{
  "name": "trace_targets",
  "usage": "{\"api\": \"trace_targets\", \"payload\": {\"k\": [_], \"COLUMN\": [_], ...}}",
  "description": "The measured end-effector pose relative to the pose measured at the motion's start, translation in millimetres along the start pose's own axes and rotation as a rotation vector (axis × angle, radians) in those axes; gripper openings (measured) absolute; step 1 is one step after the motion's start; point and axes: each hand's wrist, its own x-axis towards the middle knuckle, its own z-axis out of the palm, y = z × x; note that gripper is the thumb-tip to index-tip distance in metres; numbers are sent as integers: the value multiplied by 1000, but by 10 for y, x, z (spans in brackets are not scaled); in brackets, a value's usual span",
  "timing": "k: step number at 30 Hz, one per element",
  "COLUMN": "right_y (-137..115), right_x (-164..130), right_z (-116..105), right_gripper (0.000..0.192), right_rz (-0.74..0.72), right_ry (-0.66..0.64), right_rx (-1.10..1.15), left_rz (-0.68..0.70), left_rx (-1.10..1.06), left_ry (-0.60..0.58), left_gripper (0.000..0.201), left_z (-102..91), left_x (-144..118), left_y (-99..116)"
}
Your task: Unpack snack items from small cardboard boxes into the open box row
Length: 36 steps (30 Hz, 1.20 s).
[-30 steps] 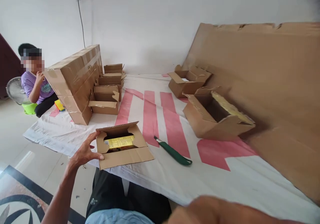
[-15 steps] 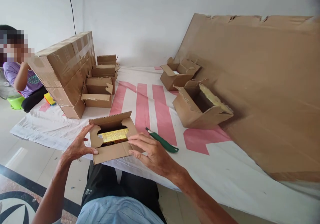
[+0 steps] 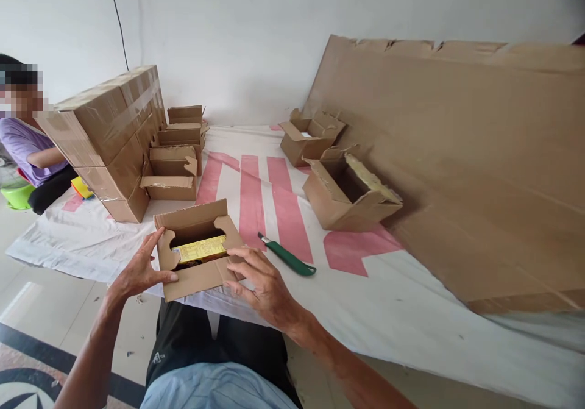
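A small cardboard box (image 3: pixel 196 282) with its top flaps folded outward sits at the near edge of the cloth. Inside it lies a yellow printed packet (image 3: pixel 201 248), partly covered by the side flaps. My left hand (image 3: pixel 139 269) grips the box's left end, thumb on the near flap and fingers at the far left corner. At the right end, my right hand (image 3: pixel 260 284) holds the box with its fingers over the side flap and thumb by the near flap. A green-handled cutter knife (image 3: pixel 290 256) rests on the cloth just beyond my right hand.
Taped cartons (image 3: pixel 107 135) are stacked at the left, with several open boxes (image 3: pixel 169 183) beside them. Two more open boxes, one nearer (image 3: pixel 333 205), stand before a large leaning cardboard sheet (image 3: pixel 457 171). A person in a purple top (image 3: pixel 22 144) sits far left.
The view has swung slightly right, so everything sits further left. My hands keep their hold on the box. The other person's raised arm has come down from the face.
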Motion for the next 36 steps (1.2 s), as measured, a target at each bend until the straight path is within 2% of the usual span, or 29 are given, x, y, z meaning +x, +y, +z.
{"api": "trace_targets", "payload": {"k": [3, 7, 12, 15, 17, 22, 25, 28, 31, 34, 36], "right_y": [-15, -26, 60, 104, 115, 156, 219, 293, 356, 407, 443], "right_x": [206, 540, 837, 887, 877, 802, 760, 729, 721, 733, 730], "right_z": [-86, -166, -174, -146, -135, -177, -232, -275, -292, -290, -284], "right_gripper": [27, 46, 47, 42, 38, 36, 36, 41, 38, 32, 34], "right_rz": [122, 288, 454, 493, 504, 501, 509, 482, 337, 157, 108], "right_ry": [-28, -111, -291, -389, -407, -272, -247, -224, -196, -220, -263], "right_rx": [36, 47, -86, -161, -158, -107, -193, -311, -404, -377, -324], "left_rz": [26, 13, 28, 55, 80, 232, 304, 301, 224, 185, 170], "left_rx": [82, 207, 308, 340, 364, 441, 475, 530, 601, 642, 658], "left_ry": [96, 176, 216, 251, 292, 417, 353, 292, 308, 312, 318], "left_gripper": [101, 94, 82, 72, 65, 47, 44, 38, 35, 48, 52], "left_z": [77, 172, 227, 239, 239, 199, 173, 170, 170, 149, 135], "left_x": [16, 56, 55, 0, -48, -144, -179, -213, -257, -308, -349], "left_y": [37, 130, 215, 255, 292, 422, 477, 477, 443, 404, 375]}}
